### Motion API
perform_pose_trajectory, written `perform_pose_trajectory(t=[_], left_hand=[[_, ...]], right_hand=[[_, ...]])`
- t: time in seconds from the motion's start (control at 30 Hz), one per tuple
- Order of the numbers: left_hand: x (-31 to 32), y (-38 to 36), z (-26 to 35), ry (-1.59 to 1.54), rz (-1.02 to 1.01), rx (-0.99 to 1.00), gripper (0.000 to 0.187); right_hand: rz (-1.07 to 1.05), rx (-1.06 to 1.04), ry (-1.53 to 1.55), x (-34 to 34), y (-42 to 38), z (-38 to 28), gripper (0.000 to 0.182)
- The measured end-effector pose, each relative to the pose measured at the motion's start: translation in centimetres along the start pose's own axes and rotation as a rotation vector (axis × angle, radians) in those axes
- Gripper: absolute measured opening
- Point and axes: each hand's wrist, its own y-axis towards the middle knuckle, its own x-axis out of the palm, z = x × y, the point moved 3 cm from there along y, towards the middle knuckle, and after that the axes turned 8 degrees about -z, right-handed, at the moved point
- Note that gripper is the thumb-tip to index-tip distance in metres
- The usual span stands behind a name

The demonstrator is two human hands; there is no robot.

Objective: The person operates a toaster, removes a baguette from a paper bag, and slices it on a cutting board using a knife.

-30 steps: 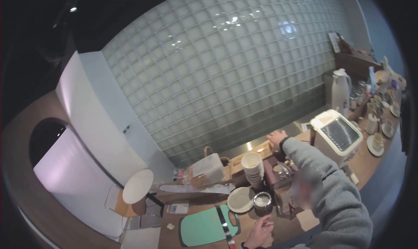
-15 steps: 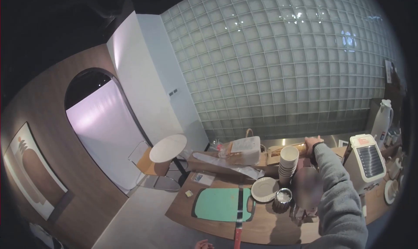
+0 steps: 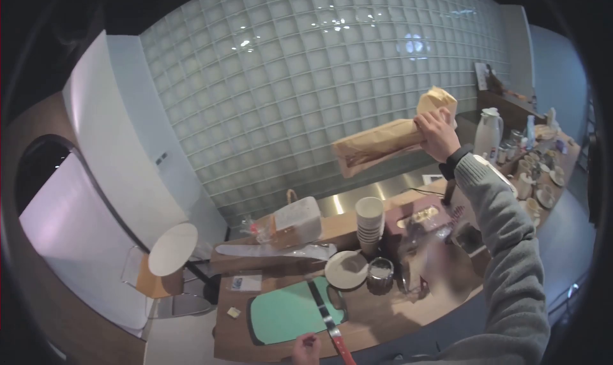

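My right hand (image 3: 437,133) grips the upper part of a long brown paper bag (image 3: 378,145), raised above the back of the counter, with the bag's folded end sticking up behind the fingers. My left hand (image 3: 307,348) is at the bottom edge beside the red-handled knife (image 3: 341,347), its fingers curled; no object shows in it. The knife's blade lies across the right part of a green cutting board (image 3: 284,312). To the board's right are a white plate (image 3: 346,269) and a metal-looking cup (image 3: 380,272).
A stack of paper cups (image 3: 370,221) stands behind the plate. A white package (image 3: 298,219) sits at the counter's back left. On the right are a white jug (image 3: 488,132) and several cups and dishes. A round table (image 3: 172,249) stands at left.
My right hand has lifted the paper bag up from the back of the counter. The view has turned to the right, and more of my left hand shows.
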Motion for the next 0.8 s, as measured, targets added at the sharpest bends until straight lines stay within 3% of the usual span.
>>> perform_pose_trajectory(t=[0.13,0.17,0.2,0.27,0.4,0.5,0.6,0.67,0.7,0.77,0.8], left_hand=[[-1.7,6.1,7.1,-0.064,-0.145,0.584,0.024],[-2.6,7.4,9.3,-0.079,-0.190,0.648,0.025],[-3.2,7.9,11.3,-0.039,-0.150,0.732,0.038],[-3.0,7.7,15.2,0.146,-0.260,1.033,0.071],[-0.3,5.7,15.0,0.407,-0.489,1.265,0.099],[-1.0,5.2,12.7,0.485,-0.778,1.055,0.089],[-3.3,4.7,10.9,0.498,-0.883,0.813,0.074],[-5.1,4.5,9.3,0.478,-1.045,0.596,0.074],[-5.7,4.3,8.7,0.473,-1.077,0.540,0.074],[-6.3,3.4,7.4,0.484,-1.206,0.394,0.084],[-6.6,3.0,6.7,0.502,-1.231,0.356,0.086]], right_hand=[[-0.028,-0.235,-0.114,-10.7,-3.6,-5.8,0.041],[-0.057,-0.248,-0.135,-12.8,-4.2,-8.3,0.041],[-0.069,-0.319,-0.169,-14.2,-5.7,-11.1,0.037],[-0.168,-0.427,-0.287,-15.9,-8.0,-17.1,0.023],[-0.286,-0.546,-0.231,-18.7,-12.2,-27.4,0.016],[-0.274,-0.588,-0.124,-20.3,-15.5,-31.0,0.017],[-0.318,-0.331,0.364,-21.4,-19.8,-30.0,0.053],[-0.241,0.286,0.891,-21.1,-23.4,-28.0,0.071],[-0.214,0.439,1.020,-20.3,-25.2,-27.9,0.076],[-0.402,0.738,1.910,-17.3,-29.3,-29.7,0.081],[-0.443,0.808,2.148,-16.7,-30.5,-30.9,0.084]])
